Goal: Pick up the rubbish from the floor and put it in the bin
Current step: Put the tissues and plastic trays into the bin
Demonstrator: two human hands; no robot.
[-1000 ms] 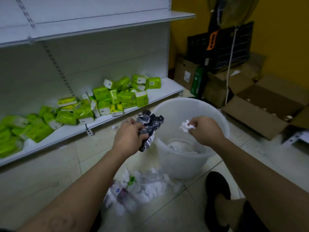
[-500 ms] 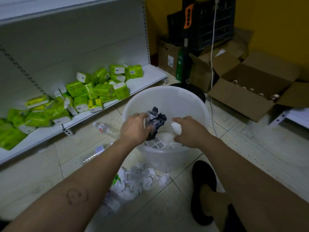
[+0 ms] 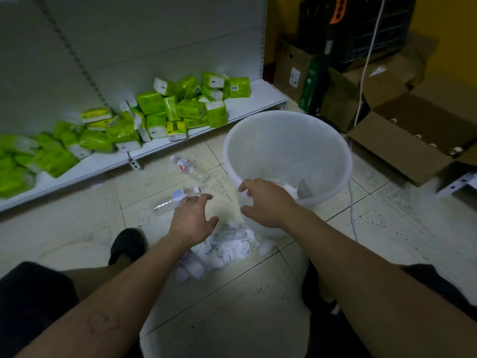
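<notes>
White rubbish (image 3: 232,250) lies beneath empty left hand (image 3: 192,223), beside bin (image 3: 284,146).

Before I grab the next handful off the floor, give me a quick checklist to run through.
1. Left hand free: ok, fingers spread, holding nothing.
2. Right hand free: ok, open and empty.
3. Rubbish within reach: ok, the white paper pile lies just below both hands.
4. Bin upright with room: ok, only a little rubbish at the bottom.
5. Floor cleared: not ok, the near bottle and the far bottle also lie on the tiles.
6. Anything sharp hidden in the pile: cannot tell.
</notes>
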